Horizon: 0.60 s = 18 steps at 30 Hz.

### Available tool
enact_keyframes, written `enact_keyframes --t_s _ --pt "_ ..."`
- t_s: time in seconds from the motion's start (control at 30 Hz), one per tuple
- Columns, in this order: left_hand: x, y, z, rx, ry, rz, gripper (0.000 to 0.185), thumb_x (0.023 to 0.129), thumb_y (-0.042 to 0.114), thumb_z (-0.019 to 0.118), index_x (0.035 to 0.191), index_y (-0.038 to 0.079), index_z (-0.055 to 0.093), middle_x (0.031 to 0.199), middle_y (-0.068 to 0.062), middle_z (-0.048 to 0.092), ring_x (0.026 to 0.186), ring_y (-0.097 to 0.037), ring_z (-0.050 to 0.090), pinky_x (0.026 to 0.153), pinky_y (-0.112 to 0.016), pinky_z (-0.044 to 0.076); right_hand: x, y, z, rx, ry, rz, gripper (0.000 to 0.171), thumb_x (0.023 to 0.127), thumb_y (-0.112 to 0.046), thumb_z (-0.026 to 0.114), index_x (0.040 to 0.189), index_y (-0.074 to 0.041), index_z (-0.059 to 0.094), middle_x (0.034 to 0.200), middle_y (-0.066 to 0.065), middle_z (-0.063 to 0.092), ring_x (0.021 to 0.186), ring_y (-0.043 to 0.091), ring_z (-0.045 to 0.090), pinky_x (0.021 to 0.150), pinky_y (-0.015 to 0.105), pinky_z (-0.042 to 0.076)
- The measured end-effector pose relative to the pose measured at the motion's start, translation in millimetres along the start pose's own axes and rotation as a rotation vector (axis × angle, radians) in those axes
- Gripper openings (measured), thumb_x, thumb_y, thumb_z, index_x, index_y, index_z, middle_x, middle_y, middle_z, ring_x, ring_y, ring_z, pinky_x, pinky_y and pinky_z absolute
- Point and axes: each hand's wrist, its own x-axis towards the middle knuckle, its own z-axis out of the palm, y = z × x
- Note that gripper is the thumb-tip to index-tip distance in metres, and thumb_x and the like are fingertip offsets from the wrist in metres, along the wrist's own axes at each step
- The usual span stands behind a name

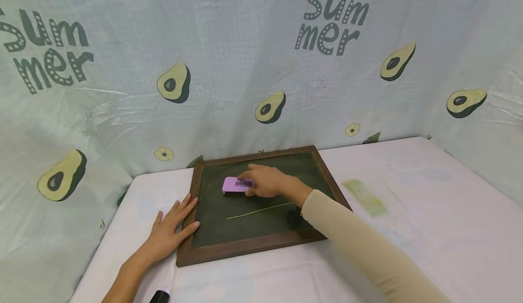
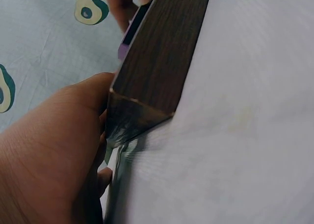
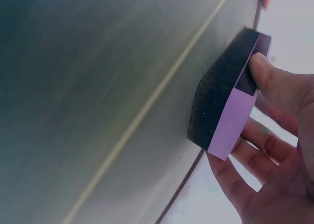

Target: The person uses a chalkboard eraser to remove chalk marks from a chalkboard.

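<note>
A chalkboard with a brown wooden frame (image 1: 245, 245) lies on the table, a yellow chalk line (image 1: 257, 211) running across its dark surface. My right hand (image 1: 267, 181) grips a purple eraser (image 1: 231, 185) over the board's upper part, beyond the line. In the right wrist view, the eraser's black felt (image 3: 218, 86) faces the board, and thumb and fingers hold its purple back; whether the felt touches, I cannot tell. With fingers spread, my left hand (image 1: 169, 235) rests at the frame's left side. The left wrist view shows that hand against the frame's corner (image 2: 140, 111).
Pale cloth covers the table (image 1: 429, 212), with a yellow-green smear (image 1: 367, 198) right of the board. A small black object (image 1: 160, 296) lies at the front edge of view. Behind the board hangs an avocado-print curtain (image 1: 229, 67).
</note>
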Motion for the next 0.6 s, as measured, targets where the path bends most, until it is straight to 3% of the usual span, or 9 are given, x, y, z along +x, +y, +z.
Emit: enact_keyframes --t_s 0.13,0.23,0.3,0.4,0.6 --pt "-0.1 0.8 -0.1 -0.006 -0.013 -0.011 0.067 0.095 0.043 0.055 0.151 0.014 0.032 0.157 -0.013 0.019 0.141 -0.045 0.012 0.103 -0.070 -0.004 -18.0 31.4 -7.5 0.022 -0.006 0.024 0.048 0.092 -0.028 0.066 0.139 -0.023 0.053 0.124 0.003 0.052 0.106 0.018 0.054 0.083 0.040 0.047" --pt "0.3 1.3 -0.3 -0.007 -0.022 -0.017 0.067 0.095 0.044 0.054 0.151 0.014 0.032 0.157 -0.013 0.018 0.141 -0.045 0.011 0.103 -0.069 -0.005 -33.9 55.5 -14.3 0.040 -0.006 0.040 0.048 0.093 -0.025 0.065 0.139 -0.022 0.053 0.140 0.011 0.046 0.126 0.029 0.046 0.096 0.050 0.043" --pt "0.5 1.6 -0.9 -0.007 -0.026 -0.019 0.067 0.096 0.044 0.054 0.151 0.014 0.031 0.158 -0.013 0.017 0.141 -0.045 0.011 0.103 -0.069 -0.005 -44.8 70.7 -19.3 0.044 -0.004 0.052 0.049 0.092 -0.022 0.066 0.139 -0.020 0.053 0.143 0.015 0.044 0.131 0.034 0.041 0.100 0.053 0.038" --pt "0.8 2.1 -2.2 -0.009 -0.023 -0.017 0.067 0.096 0.043 0.054 0.151 0.013 0.031 0.158 -0.014 0.017 0.141 -0.045 0.011 0.103 -0.069 -0.005 -59.5 90.5 -26.8 0.034 0.009 0.066 0.049 0.091 -0.019 0.067 0.138 -0.017 0.054 0.138 0.015 0.049 0.128 0.036 0.044 0.101 0.053 0.036" --pt "1.4 1.8 -3.5 -0.019 -0.029 -0.014 0.068 0.095 0.043 0.055 0.151 0.013 0.031 0.157 -0.014 0.017 0.141 -0.045 0.010 0.103 -0.069 -0.005 -79.2 117.3 -33.4 0.011 0.014 0.085 0.048 0.089 -0.015 0.069 0.136 -0.015 0.057 0.119 0.008 0.057 0.104 0.024 0.056 0.093 0.046 0.044"
